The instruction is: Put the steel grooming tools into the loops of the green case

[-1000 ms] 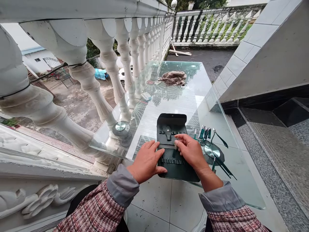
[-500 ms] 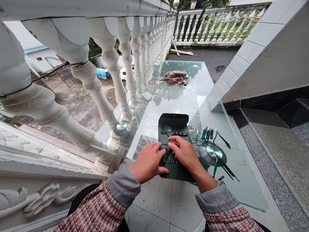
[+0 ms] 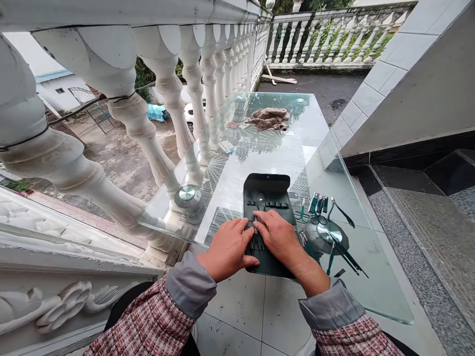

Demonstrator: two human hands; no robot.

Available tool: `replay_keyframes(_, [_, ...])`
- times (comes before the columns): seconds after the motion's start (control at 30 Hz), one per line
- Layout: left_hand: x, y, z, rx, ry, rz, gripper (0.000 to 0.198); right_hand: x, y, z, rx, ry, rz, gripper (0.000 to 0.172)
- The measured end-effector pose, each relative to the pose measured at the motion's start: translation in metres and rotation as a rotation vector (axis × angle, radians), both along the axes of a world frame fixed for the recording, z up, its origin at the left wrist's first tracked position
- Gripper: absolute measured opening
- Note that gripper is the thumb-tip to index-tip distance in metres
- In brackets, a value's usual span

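An unfolded black manicure case (image 3: pixel 267 185) with rows of elastic loops lies on the glass table (image 3: pixel 345 207). My left hand (image 3: pixel 228 247) holds the case by its left side, thumb and index finger apart and resting on it. Over the middle of the case, my right hand (image 3: pixel 280 240) has thumb and index finger pinched together; whatever small thing they hold is hard to make out. A dark, rounded tool (image 3: pixel 261 200) is tucked in the upper loops. Right of the case lie small scissors (image 3: pixel 302 213), several nail clippers (image 3: pixel 318 202) and cuticle nippers (image 3: pixel 343 213).
Several slim dark tools (image 3: pixel 347 254) lie near the table's right metal support disc (image 3: pixel 330 231). A crumpled brown cloth (image 3: pixel 269 119) and a small card (image 3: pixel 226 146) are farther back. White balusters (image 3: pixel 163 74) line the left; stone steps (image 3: pixel 426 212) rise at right.
My right hand has shifted slightly left and down over the case, its fingertips now closer to my left hand. The left hand and the tools stay in place.
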State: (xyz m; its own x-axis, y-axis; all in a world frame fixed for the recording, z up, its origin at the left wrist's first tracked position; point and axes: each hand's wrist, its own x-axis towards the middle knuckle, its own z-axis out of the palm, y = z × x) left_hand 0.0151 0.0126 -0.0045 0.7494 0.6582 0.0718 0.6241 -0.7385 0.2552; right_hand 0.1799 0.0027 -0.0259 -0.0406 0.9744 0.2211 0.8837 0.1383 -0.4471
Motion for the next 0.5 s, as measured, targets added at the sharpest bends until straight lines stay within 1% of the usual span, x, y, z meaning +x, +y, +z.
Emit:
replay_keyframes(0.1, [0.0001, -0.0010, 0.0016, -0.019, -0.026, 0.010, 0.070, 0.0021, -0.0020, 0.0020, 0.005, -0.095, 0.018, 0.030])
replay_keyframes(0.2, [0.0003, -0.0022, 0.0025, -0.040, -0.051, 0.024, 0.072, 0.0048, -0.0036, 0.0032, 0.008, -0.106, 0.025, 0.031])
replay_keyframes(0.37, [0.0001, -0.0026, 0.0026, -0.041, -0.071, 0.019, 0.071, 0.0080, -0.0025, 0.0064, -0.060, 0.047, 0.031, 0.031])
replay_keyframes(0.43, [0.0001, -0.0024, 0.0025, -0.035, -0.075, 0.012, 0.070, 0.0071, -0.0008, 0.0084, -0.094, 0.150, -0.007, 0.028])
replay_keyframes(0.5, [0.0002, -0.0021, 0.0025, -0.029, -0.071, 0.009, 0.068, 0.0047, 0.0019, 0.0096, -0.128, 0.265, -0.076, 0.024])
